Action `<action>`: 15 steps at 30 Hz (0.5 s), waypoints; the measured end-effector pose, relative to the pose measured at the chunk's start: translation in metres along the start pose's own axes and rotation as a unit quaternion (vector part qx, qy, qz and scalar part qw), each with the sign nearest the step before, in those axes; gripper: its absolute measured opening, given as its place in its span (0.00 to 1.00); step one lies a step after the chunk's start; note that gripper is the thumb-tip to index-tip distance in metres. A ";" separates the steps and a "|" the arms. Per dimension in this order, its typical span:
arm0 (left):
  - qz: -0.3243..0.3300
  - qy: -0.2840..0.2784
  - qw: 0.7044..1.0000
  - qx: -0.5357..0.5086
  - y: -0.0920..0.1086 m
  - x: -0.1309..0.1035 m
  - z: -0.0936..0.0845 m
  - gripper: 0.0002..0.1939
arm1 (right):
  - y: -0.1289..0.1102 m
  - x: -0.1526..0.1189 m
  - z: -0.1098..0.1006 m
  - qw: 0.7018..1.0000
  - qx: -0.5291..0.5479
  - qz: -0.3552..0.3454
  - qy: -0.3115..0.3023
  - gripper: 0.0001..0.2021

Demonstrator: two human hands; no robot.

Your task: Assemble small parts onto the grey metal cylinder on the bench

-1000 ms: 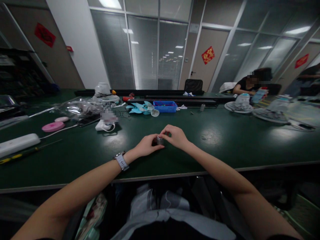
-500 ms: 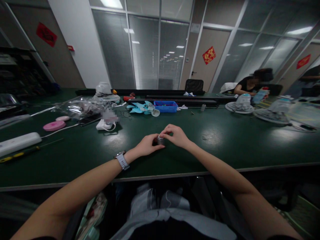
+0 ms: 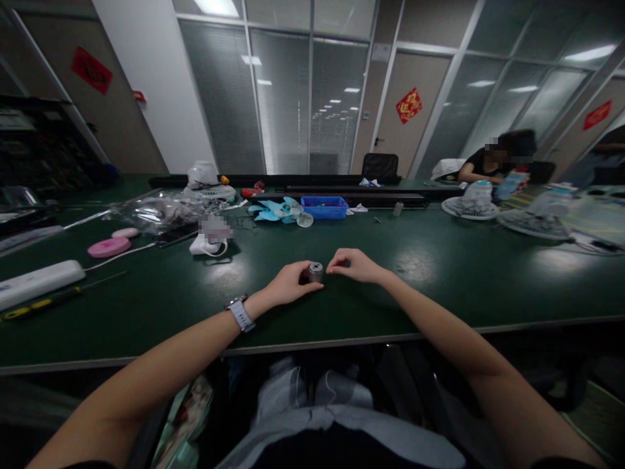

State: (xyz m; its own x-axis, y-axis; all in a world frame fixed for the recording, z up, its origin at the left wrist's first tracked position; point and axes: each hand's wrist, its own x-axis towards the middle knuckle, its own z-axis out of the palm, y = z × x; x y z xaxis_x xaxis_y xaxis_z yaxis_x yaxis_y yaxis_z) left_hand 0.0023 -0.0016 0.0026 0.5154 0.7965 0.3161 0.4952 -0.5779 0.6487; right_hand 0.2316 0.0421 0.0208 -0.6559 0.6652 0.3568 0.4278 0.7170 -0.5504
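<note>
A small can-shaped motor (image 3: 316, 274) with a grey metal side stands upright on the green table, a pale end with dark marks facing up. My left hand (image 3: 291, 281) is closed around it, thumb at the near side and fingers behind. Just to the right, my right hand (image 3: 355, 265) hovers apart from the motor, thumb and fingertips pinched together. Whatever may be between those fingertips is too small to make out.
Behind my hands lie light-blue fan blades (image 3: 278, 210), a blue bin (image 3: 325, 208) and another small cylinder (image 3: 398, 209). To the left are a white power strip (image 3: 41, 284), a yellow-handled screwdriver (image 3: 43, 302) and a pink disc (image 3: 109, 247). Fan parts (image 3: 471, 203) and a seated person are at right.
My right hand has moved off the top of the motor to the right, uncovering its upper end. My left hand keeps its hold in nearly the same place.
</note>
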 end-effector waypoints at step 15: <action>0.003 0.000 1.000 0.023 0.001 0.000 -0.001 0.22 | 0.013 -0.001 -0.003 0.993 -0.045 0.025 -0.107 0.15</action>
State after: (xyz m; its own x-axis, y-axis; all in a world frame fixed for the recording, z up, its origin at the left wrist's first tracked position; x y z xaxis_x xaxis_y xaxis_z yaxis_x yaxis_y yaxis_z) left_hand 0.0017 -0.0017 0.0039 0.5187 0.7927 0.3203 0.5239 -0.5908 0.6136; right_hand 0.2395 0.0517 0.0152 -0.7449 0.6485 0.1569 0.5111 0.7058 -0.4905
